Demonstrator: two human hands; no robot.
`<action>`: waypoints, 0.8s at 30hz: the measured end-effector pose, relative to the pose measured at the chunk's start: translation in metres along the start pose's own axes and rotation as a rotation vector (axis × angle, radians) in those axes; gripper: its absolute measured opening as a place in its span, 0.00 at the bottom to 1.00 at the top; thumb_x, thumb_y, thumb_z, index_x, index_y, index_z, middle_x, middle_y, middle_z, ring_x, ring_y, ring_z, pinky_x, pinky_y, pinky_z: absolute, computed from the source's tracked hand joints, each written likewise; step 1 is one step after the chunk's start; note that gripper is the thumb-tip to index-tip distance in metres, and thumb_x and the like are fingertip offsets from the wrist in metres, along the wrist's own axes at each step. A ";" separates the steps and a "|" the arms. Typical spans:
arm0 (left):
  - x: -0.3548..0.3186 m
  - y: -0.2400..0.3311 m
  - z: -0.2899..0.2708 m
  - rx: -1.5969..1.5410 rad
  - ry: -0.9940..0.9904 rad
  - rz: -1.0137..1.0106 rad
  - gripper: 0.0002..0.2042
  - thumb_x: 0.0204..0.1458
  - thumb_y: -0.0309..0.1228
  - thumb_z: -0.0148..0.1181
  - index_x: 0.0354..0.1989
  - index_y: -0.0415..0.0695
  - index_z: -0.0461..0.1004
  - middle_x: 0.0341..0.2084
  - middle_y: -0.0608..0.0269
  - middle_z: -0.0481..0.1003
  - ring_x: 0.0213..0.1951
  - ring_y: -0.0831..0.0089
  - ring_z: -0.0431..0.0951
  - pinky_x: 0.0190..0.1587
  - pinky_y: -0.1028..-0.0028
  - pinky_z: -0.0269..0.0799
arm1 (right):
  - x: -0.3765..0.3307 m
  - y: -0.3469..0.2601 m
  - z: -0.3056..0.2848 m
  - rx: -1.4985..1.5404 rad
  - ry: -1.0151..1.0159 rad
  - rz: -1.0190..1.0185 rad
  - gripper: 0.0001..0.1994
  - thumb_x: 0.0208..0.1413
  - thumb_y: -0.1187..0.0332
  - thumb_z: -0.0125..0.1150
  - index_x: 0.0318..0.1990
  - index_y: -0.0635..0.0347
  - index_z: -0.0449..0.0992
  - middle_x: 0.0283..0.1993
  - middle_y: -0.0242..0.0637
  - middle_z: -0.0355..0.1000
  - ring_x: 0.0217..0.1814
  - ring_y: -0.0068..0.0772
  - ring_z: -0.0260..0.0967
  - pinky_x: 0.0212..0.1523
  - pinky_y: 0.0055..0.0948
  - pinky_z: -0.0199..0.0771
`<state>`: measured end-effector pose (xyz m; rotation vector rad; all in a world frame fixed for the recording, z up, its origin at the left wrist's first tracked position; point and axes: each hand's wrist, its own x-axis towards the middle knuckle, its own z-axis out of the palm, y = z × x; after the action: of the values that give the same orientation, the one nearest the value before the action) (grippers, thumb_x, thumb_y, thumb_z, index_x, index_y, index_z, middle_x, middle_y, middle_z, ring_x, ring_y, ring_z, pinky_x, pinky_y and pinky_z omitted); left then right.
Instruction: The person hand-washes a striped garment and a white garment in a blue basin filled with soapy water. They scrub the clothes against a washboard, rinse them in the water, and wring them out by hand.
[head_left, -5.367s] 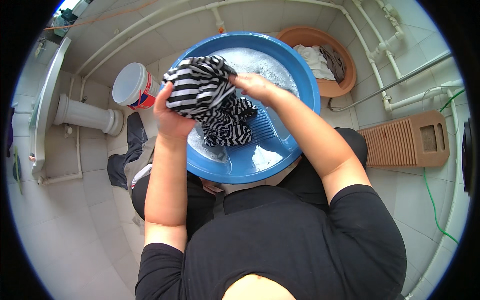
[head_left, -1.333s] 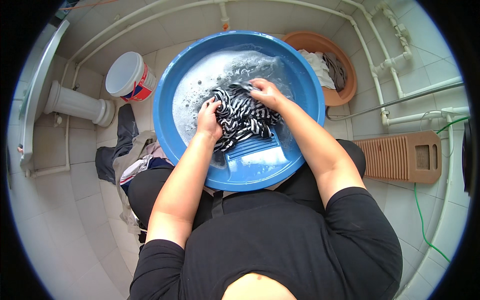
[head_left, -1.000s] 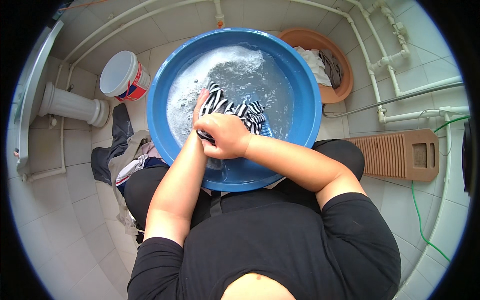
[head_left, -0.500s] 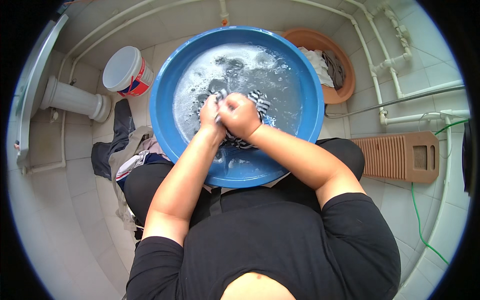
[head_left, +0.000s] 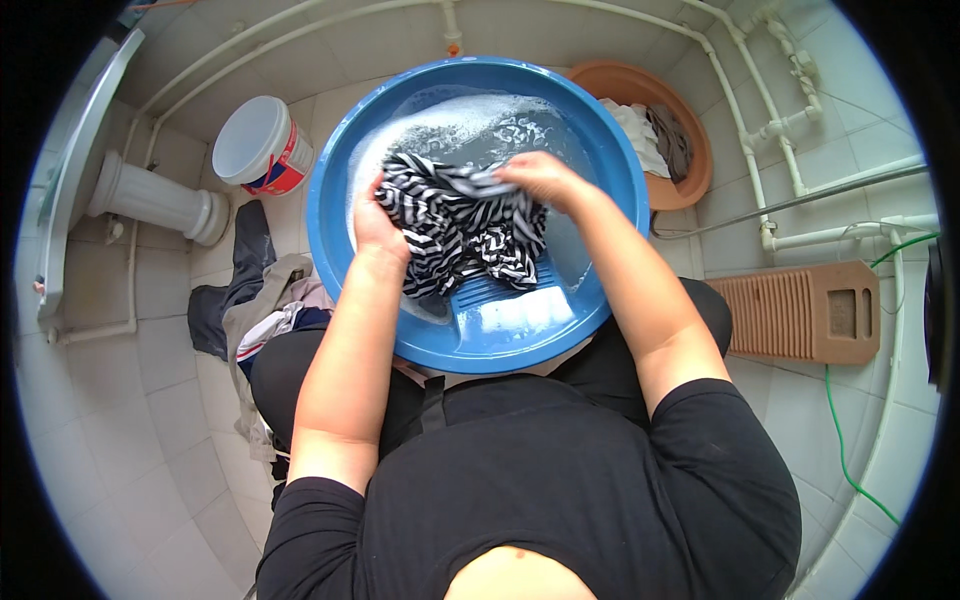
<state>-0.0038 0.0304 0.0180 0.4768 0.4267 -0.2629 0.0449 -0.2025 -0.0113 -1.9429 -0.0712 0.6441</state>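
A wet black-and-white striped garment (head_left: pixel 455 225) is spread between my two hands over a large blue basin (head_left: pixel 325 270). My left hand (head_left: pixel 378 222) grips its left edge, the thumb at the upper corner. My right hand (head_left: pixel 540 178) pinches the upper right edge, its fingers slightly smeared by motion. The lower part of the cloth rests against the ribbed blue washboard (head_left: pixel 505 290) at the basin's near side. Soapy grey water with white foam (head_left: pixel 455 115) fills the far part of the basin.
A white bucket (head_left: pixel 250 140) stands back left, near a white pedestal (head_left: pixel 155 198). Clothes (head_left: pixel 265 290) lie on the floor by my left knee. An orange-brown basin (head_left: pixel 700 160) with cloths sits back right. A brown washboard (head_left: pixel 795 312) lies at the right, beside a green hose (head_left: pixel 840 440).
My hands were close together on the bunched garment; now they are apart, with the cloth opened out between them. The ribbed part of the basin has come into sight.
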 end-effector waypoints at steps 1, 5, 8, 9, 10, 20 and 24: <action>0.012 -0.008 -0.016 0.009 0.077 0.001 0.14 0.51 0.37 0.44 0.36 0.41 0.73 0.33 0.55 0.75 0.35 0.60 0.76 0.42 0.61 0.72 | 0.004 0.010 -0.012 0.372 -0.028 0.093 0.13 0.49 0.58 0.57 0.32 0.59 0.75 0.30 0.37 0.73 0.34 0.27 0.69 0.36 0.25 0.68; 0.013 -0.045 -0.021 0.080 0.020 -0.195 0.22 0.52 0.46 0.48 0.42 0.37 0.69 0.39 0.51 0.73 0.41 0.59 0.74 0.47 0.59 0.70 | 0.024 0.075 -0.026 0.575 0.354 0.278 0.22 0.47 0.58 0.57 0.43 0.69 0.71 0.42 0.49 0.71 0.42 0.40 0.70 0.41 0.33 0.70; 0.008 -0.053 -0.016 0.071 -0.051 -0.259 0.25 0.52 0.49 0.50 0.45 0.36 0.68 0.41 0.51 0.73 0.43 0.59 0.74 0.49 0.60 0.68 | 0.026 0.088 -0.009 -0.106 0.545 0.117 0.28 0.49 0.52 0.55 0.49 0.68 0.67 0.46 0.52 0.69 0.50 0.45 0.66 0.52 0.35 0.62; 0.009 -0.055 -0.017 0.062 -0.056 -0.238 0.21 0.51 0.45 0.52 0.43 0.38 0.69 0.38 0.52 0.74 0.41 0.61 0.75 0.46 0.61 0.70 | 0.024 0.080 0.001 -0.085 0.553 -0.126 0.29 0.48 0.48 0.55 0.50 0.65 0.67 0.47 0.51 0.69 0.53 0.45 0.64 0.52 0.35 0.62; 0.013 -0.055 -0.018 0.052 -0.061 -0.219 0.18 0.51 0.41 0.54 0.42 0.39 0.69 0.36 0.54 0.74 0.38 0.63 0.75 0.43 0.62 0.72 | 0.017 0.072 0.005 -0.093 0.431 -0.202 0.31 0.46 0.46 0.56 0.48 0.67 0.69 0.47 0.52 0.69 0.52 0.44 0.65 0.52 0.34 0.62; 0.036 -0.070 -0.031 0.276 0.109 0.066 0.10 0.55 0.34 0.48 0.42 0.42 0.67 0.35 0.60 0.73 0.33 0.68 0.76 0.37 0.67 0.74 | 0.021 0.040 0.020 -0.339 0.446 -0.443 0.23 0.41 0.53 0.57 0.40 0.63 0.73 0.47 0.47 0.67 0.50 0.43 0.65 0.52 0.31 0.63; 0.037 -0.050 -0.040 0.204 0.038 -0.055 0.22 0.55 0.47 0.44 0.47 0.40 0.66 0.38 0.54 0.72 0.41 0.63 0.74 0.48 0.62 0.68 | -0.025 -0.035 0.082 -0.137 0.218 -0.787 0.13 0.41 0.67 0.58 0.36 0.62 0.72 0.39 0.42 0.69 0.45 0.39 0.67 0.47 0.30 0.66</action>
<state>-0.0014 0.0015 -0.0502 0.6708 0.4525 -0.3528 -0.0070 -0.1270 0.0030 -1.8964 -0.7163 -0.0968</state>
